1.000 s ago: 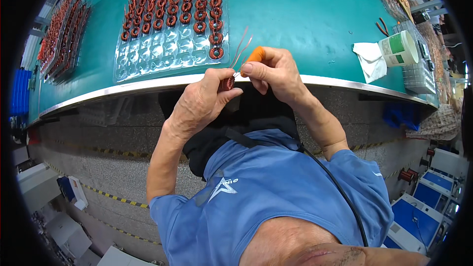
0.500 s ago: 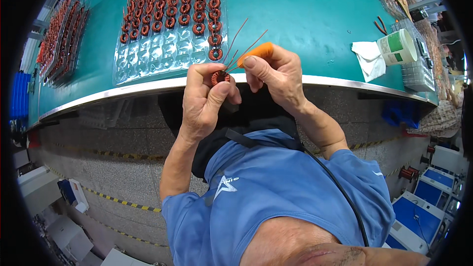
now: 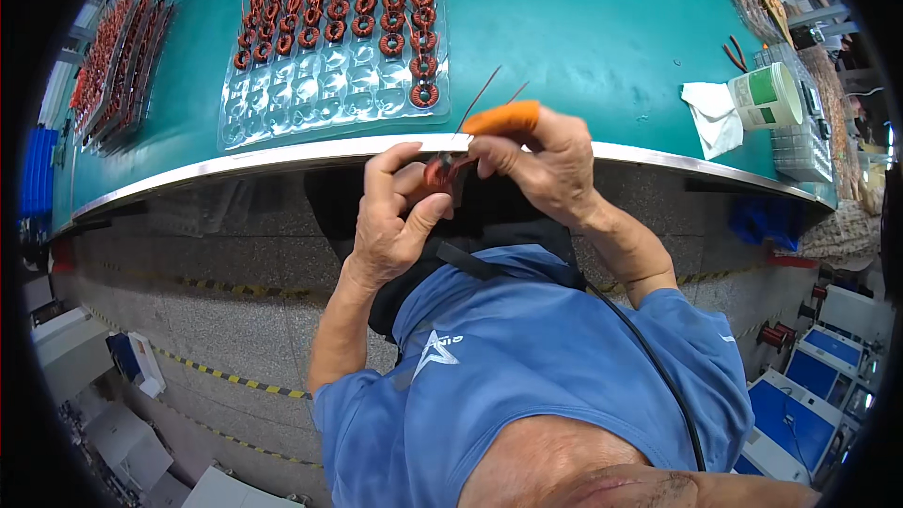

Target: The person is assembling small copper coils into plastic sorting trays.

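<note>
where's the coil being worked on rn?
Head view, centre: the copper coil is pinched between the left hand and right hand, just off the table's near edge, below the clear tray.

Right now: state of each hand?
Left hand: closed on the copper coil ring.
Right hand: pinching the coil's wire leads, orange finger cot on.

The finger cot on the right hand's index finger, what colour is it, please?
Orange; the finger cot shows best in the head view.
</note>
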A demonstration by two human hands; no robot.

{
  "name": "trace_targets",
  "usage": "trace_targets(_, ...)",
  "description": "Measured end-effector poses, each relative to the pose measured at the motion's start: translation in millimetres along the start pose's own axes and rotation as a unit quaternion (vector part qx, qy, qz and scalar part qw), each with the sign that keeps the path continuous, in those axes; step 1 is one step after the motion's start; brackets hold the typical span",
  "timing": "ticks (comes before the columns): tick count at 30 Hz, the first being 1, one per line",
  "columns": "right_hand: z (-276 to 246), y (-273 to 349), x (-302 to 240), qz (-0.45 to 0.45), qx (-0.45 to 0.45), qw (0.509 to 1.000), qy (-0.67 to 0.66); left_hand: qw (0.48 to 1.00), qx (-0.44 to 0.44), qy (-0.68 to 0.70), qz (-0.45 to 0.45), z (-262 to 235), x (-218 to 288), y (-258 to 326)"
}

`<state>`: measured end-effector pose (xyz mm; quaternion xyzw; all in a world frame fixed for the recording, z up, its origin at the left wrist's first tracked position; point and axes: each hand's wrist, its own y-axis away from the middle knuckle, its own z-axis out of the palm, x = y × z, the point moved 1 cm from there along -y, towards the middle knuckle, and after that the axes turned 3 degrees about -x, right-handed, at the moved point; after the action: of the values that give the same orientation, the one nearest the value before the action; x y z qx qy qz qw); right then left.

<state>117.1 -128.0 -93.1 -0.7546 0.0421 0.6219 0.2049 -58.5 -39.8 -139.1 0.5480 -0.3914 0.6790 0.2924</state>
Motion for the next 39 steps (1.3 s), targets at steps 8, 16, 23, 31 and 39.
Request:
trace_targets(8, 2.4, -89.3, -14.2, -0.205, -0.007, 0.949, 0.241, 0.998, 0.065, 0.014, -0.023, -18.6, -10.3, 13.4)
trace_targets(16, 14.5, -127.7, 24.7, -0.246, -0.082, 0.890, 0.375, 0.993, 0.111, 0.028, -0.009, -32.6, -19.2, 25.3)
trace_targets(23, 14.0, -131.7, 23.3, -0.242, -0.079, 0.887, 0.385, 0.992, 0.119, 0.008, -0.031, -40.0, -25.0, 32.8)
trace_targets(31, -40.2, -105.0, 8.0, 0.005, 0.030, 0.969, 0.244, 0.888, 0.308, -0.300, 0.163, -106.9, 23.9, 4.6)
trace_targets(39, -24.7, -90.9, 51.7, 0.108, 0.026, 0.994, -0.026, 0.803, 0.215, -0.556, 0.011, -200.2, 23.3, -54.4)
